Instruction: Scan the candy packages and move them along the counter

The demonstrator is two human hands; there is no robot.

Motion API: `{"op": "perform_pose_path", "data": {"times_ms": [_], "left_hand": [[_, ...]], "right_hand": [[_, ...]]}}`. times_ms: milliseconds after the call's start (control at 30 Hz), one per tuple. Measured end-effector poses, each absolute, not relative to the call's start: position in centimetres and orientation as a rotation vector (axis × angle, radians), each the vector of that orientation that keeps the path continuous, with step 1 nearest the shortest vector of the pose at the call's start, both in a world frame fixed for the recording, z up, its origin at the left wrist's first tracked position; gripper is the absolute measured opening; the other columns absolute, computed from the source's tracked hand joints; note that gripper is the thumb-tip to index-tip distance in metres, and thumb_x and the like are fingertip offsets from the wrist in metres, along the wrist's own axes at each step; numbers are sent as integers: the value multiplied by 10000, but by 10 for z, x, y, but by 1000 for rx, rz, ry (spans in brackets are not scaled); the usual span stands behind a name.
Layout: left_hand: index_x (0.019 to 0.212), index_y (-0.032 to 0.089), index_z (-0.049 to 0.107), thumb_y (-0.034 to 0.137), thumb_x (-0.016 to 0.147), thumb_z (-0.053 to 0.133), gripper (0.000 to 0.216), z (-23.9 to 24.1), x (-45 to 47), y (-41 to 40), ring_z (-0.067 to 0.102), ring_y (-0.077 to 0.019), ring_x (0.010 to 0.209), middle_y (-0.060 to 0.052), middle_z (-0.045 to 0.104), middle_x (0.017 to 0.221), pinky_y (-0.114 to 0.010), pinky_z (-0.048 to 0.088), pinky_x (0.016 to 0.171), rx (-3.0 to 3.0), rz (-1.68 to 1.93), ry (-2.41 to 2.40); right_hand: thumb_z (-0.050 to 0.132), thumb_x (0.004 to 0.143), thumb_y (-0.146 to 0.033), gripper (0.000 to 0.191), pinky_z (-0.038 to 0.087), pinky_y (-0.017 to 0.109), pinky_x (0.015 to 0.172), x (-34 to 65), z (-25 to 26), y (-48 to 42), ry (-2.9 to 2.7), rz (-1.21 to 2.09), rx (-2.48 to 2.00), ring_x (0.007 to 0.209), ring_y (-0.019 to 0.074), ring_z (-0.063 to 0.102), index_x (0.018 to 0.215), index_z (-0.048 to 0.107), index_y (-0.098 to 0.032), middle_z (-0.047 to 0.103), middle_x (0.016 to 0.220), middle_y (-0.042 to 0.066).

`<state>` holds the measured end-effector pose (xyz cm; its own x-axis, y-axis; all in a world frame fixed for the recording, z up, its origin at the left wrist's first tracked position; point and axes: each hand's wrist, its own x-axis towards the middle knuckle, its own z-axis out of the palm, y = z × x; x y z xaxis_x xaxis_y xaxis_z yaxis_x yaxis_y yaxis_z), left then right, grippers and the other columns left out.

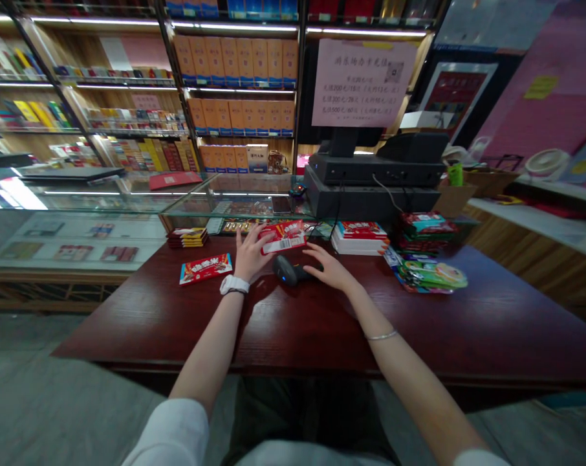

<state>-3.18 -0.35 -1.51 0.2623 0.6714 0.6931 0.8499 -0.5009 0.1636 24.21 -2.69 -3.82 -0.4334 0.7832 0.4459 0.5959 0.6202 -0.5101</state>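
My left hand, with a white watch on its wrist, grips the left end of a red snack packet. The packet is tilted up and its barcode faces me. Below it a black barcode scanner with a small blue light lies on the table. My right hand is over the scanner's handle with its fingers apart, the fingertips close to the packet's right end. Its palm side is hidden. A red and blue snack packet lies flat to the left of my left hand.
Stacked small packs sit at the table's back left. White boxes topped with red packets, green packages and dark red packs stand at right. Behind are a glass case and a black register.
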Motion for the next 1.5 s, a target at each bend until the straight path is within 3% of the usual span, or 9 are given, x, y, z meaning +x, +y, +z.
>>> {"op": "perform_pose_path", "data": {"times_ms": [233, 433, 533, 667, 833, 1133, 1300, 1500], "left_hand": [[1261, 296, 642, 336, 850, 660, 413, -27, -38, 4, 415, -295, 1438, -56, 497, 1517, -555, 30, 1265, -2254, -1080, -1449], [1256, 307, 641, 332, 846, 664, 411, -32, -41, 7, 434, -280, 1427, -55, 526, 1491, -553, 36, 1265, -2241, -1094, -1492], [1245, 303, 645, 340, 839, 677, 409, -33, -41, 8, 437, -280, 1425, -60, 520, 1497, -549, 47, 1266, -2232, -1108, -1502], [1224, 301, 653, 324, 814, 702, 414, -32, -41, 8, 429, -289, 1430, -52, 518, 1498, -543, 53, 1269, -2235, -1113, -1513], [1223, 308, 651, 319, 812, 701, 415, -31, -41, 7, 423, -292, 1434, -45, 523, 1494, -537, 53, 1269, -2231, -1119, -1521], [1220, 315, 652, 315, 811, 691, 411, -31, -42, 7, 438, -294, 1423, -44, 514, 1503, -543, 58, 1263, -2230, -1122, -1561], [1206, 310, 657, 315, 825, 677, 381, -30, -41, 7, 460, -278, 1407, -51, 526, 1492, -539, 74, 1262, -2215, -1127, -1572], [1195, 298, 659, 332, 837, 671, 359, -31, -42, 6, 464, -277, 1403, -61, 536, 1481, -556, 95, 1255, -2199, -1135, -1569]], "right_hand": [[688, 852, -530, 658, 324, 498, 1206, 241, -38, -28, -2259, 505, -1068, 1430, 281, 429, 1425, 522, -251, 476, 1525, 119], [789, 761, -474, 834, 337, 546, 1171, 231, -45, -29, -2452, 430, -1069, 1413, 319, 448, 1487, 445, -253, 484, 1523, 128], [750, 798, -436, 798, 347, 582, 1135, 227, -46, -30, -2526, 346, -1120, 1398, 334, 465, 1504, 415, -274, 488, 1522, 119], [698, 852, -338, 734, 375, 526, 1111, 224, -45, -30, -2537, 311, -1161, 1368, 312, 497, 1514, 398, -232, 527, 1487, 133], [699, 853, -254, 692, 429, 473, 1050, 221, -48, -30, -2507, 253, -1222, 1249, 294, 588, 1492, 435, -222, 621, 1358, 144], [684, 857, -193, 605, 466, 465, 999, 221, -48, -32, -2481, 248, -1160, 1161, 285, 625, 1434, 507, -232, 646, 1289, 135], [638, 900, -225, 549, 449, 494, 1028, 222, -44, -32, -2420, 211, -1106, 1255, 296, 578, 1431, 500, -240, 584, 1410, 132], [579, 937, -336, 527, 442, 496, 1091, 228, -34, -33, -2187, 214, -1054, 1283, 290, 576, 1441, 485, -215, 587, 1420, 128]]}}
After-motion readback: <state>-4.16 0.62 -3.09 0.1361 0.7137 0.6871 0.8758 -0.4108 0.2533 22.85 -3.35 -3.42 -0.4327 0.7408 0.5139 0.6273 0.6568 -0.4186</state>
